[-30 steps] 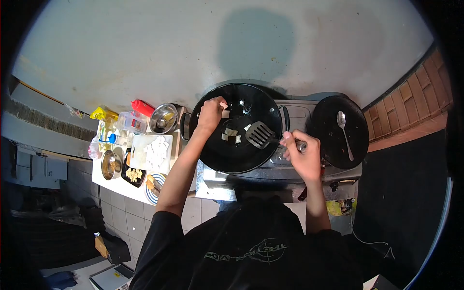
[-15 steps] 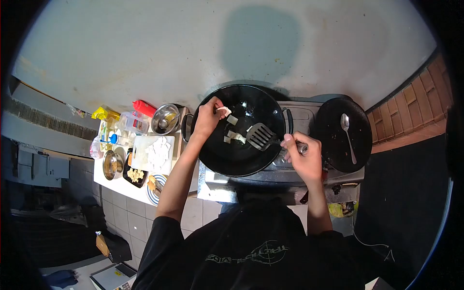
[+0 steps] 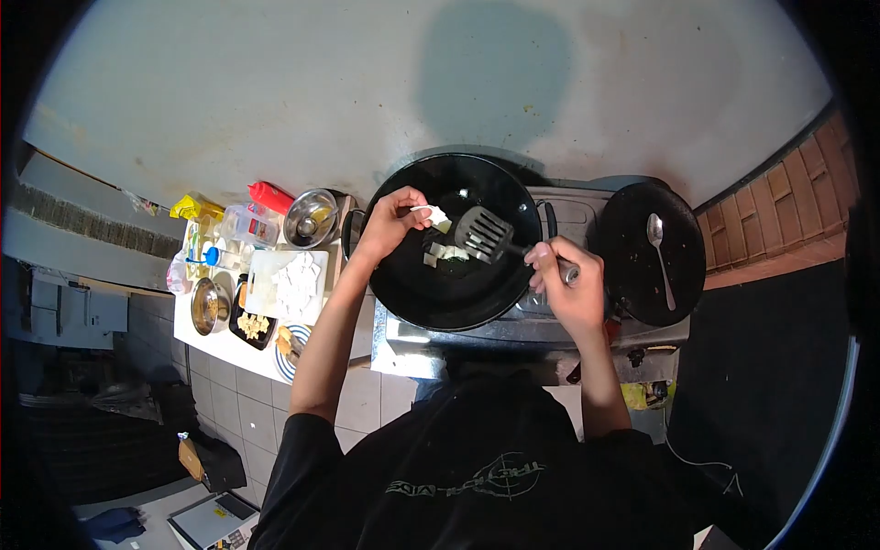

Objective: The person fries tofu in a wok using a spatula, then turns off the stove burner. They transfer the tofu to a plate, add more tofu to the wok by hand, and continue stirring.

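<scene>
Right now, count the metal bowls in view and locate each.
2: one metal bowl beside the red bottle, another metal bowl at the near left corner of the white counter. The left forearm may hide more.

On the white bench (image 3: 222, 346): cutting board (image 3: 261, 286), two steel bowls (image 3: 211, 307), red squeeze bottle (image 3: 270, 198), blue-striped plate (image 3: 283, 368), black tray (image 3: 261, 344). On the stove (image 3: 568, 220): wok (image 3: 449, 302), flat black pan (image 3: 632, 275).

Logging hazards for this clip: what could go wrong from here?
1. The left hand pinches a white piece low over the black pan; if the pan is hot, fingers could get burned or splashed.
2. The right hand holds the spatula close to the white pieces in the pan; a careless push might break or scatter them.
</scene>
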`<state>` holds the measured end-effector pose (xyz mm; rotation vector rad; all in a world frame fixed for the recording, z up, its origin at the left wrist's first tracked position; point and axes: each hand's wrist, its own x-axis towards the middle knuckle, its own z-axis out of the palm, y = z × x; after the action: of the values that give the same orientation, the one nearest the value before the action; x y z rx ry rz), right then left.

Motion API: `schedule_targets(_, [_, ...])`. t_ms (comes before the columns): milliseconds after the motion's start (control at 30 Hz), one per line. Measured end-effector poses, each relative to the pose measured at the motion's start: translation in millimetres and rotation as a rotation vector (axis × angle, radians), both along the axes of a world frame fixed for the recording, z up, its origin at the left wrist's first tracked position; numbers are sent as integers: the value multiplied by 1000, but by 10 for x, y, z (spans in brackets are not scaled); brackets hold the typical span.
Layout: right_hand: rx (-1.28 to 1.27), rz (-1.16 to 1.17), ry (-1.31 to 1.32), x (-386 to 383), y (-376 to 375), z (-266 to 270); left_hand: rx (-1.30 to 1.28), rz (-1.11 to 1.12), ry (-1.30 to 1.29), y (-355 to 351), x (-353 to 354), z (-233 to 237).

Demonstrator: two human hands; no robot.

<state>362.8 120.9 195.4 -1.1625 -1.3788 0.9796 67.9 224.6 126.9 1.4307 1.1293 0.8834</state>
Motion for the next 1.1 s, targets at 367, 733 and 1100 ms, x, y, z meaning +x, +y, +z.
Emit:
schedule_targets(367, [162,9,-87,-71,92,12,61,11,187,-54,-26,37])
schedule_targets(733, [118,-4,-97,-26,57,16,441,-30,664,-45,50,55])
schedule_targets(1100, [122,-4,-103,-11,32,3,474,35,862,-46,12,14])
